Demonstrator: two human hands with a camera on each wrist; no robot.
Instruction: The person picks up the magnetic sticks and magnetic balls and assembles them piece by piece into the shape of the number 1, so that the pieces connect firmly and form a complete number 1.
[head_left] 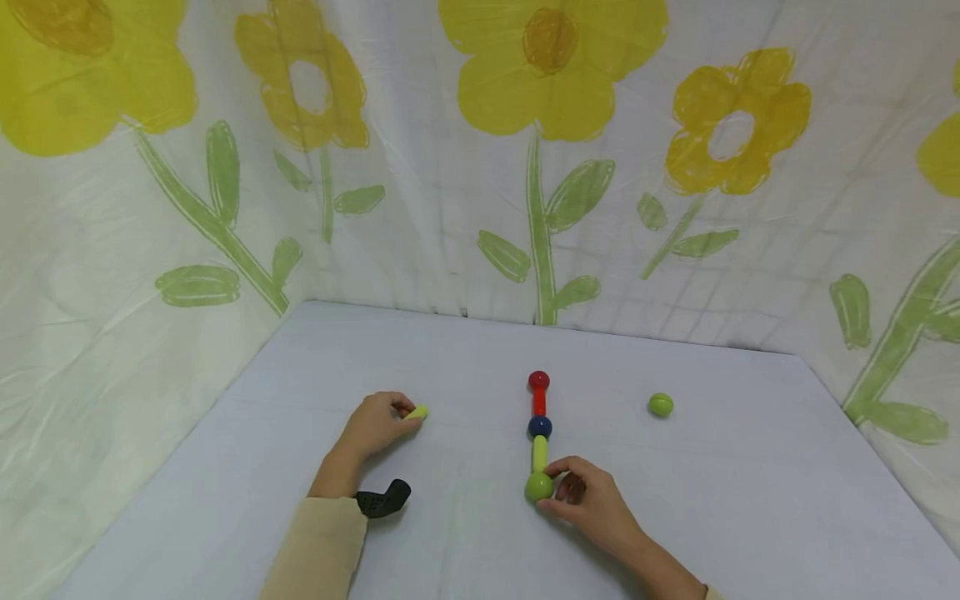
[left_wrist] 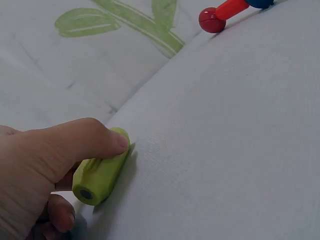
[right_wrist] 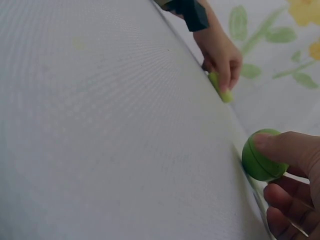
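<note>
My left hand (head_left: pixel 381 425) pinches a short yellow-green rod (left_wrist: pixel 102 175) between thumb and fingers, low over the white tabletop. A grey disc shows in the rod's near end in the left wrist view. With thumb and fingertips, my right hand (head_left: pixel 592 504) holds a green ball (head_left: pixel 538 487) by its right side. That ball is the near end of a straight line of pieces. From it the line runs away through another yellow-green rod (head_left: pixel 540 454), a dark blue ball (head_left: pixel 540 427), a red rod (head_left: pixel 539 402) and a red ball (head_left: pixel 538 381).
A loose green ball (head_left: pixel 661 405) lies to the right of the line. The white table (head_left: pixel 465 550) ends at the back against a hanging cloth (head_left: pixel 420 208) painted with yellow flowers. A black device (head_left: pixel 384 500) is worn on my left wrist.
</note>
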